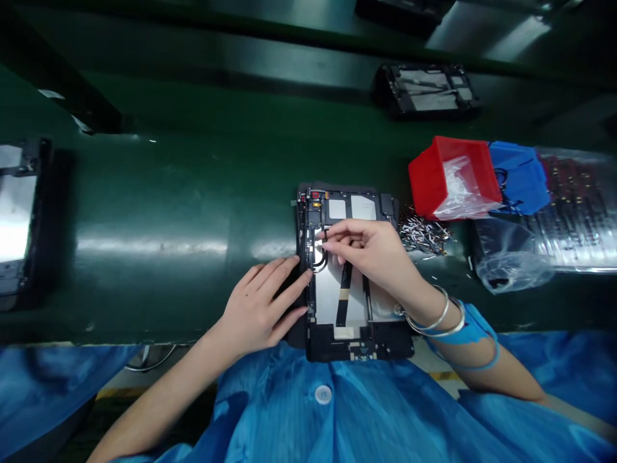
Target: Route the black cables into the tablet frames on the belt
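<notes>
An opened tablet-like device [354, 283] lies in front of me with its insides showing: pale silver plates, circuit boards and a black ribbon cable [344, 296]. My left hand [263, 305] has its fingers stretched out, their tips resting on the device's left edge. Above the device, my right hand [369, 247] pinches thumb and forefinger together at a thin black cable [322, 262], which curves in a loop near the left-side circuit strip. The cable's end between those fingertips is hidden. Silver bangles [441, 318] and a blue band circle my right wrist.
To the right stand a red bin [427, 183] holding plastic bags and a blue bin [520, 173]. A pile of small parts [424, 233] lies beside the device. Clear plastic packaging [573, 206] is farther right. Other opened devices sit at the back [429, 90] and far left [19, 218].
</notes>
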Demonstrator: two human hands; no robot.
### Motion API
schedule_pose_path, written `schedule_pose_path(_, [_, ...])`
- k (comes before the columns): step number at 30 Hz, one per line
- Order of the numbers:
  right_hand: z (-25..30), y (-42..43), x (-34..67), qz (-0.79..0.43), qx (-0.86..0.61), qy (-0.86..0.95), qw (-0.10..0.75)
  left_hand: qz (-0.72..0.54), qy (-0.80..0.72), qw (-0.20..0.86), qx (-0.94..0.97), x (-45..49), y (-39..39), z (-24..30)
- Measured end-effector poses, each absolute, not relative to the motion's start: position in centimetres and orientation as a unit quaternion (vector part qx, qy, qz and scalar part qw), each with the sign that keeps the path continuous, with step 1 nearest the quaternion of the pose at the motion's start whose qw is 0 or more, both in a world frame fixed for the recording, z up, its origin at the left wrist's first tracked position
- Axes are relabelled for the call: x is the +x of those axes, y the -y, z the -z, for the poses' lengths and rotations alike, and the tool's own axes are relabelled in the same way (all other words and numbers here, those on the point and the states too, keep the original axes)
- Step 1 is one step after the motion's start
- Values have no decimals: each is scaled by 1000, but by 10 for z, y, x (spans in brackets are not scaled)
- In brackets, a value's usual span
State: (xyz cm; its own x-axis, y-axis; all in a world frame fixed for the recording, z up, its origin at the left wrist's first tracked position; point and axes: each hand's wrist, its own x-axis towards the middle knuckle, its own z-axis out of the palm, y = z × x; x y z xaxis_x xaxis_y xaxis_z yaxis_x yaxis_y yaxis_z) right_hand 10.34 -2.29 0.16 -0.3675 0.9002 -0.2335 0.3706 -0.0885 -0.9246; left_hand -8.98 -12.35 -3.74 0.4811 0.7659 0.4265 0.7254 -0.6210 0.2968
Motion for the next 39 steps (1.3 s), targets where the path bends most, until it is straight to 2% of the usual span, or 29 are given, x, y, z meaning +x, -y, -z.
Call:
schedule_pose_path(5, [-5,17,108,-525,-495,652,233,-254,-426,4,868,-90,119,34])
schedule_pose_path(9, [-7,13,111,-454,-496,706,225,-223,-424,-25,877,-89,114,24])
schedule_pose_path(21, [-2,13,110,-410,-497,734,215,-165,-379,-9,910,-90,101,25])
schedule_pose_path(39, [-1,15,107,-363,-487,767,204,-162,-319,3,934,-89,93,19])
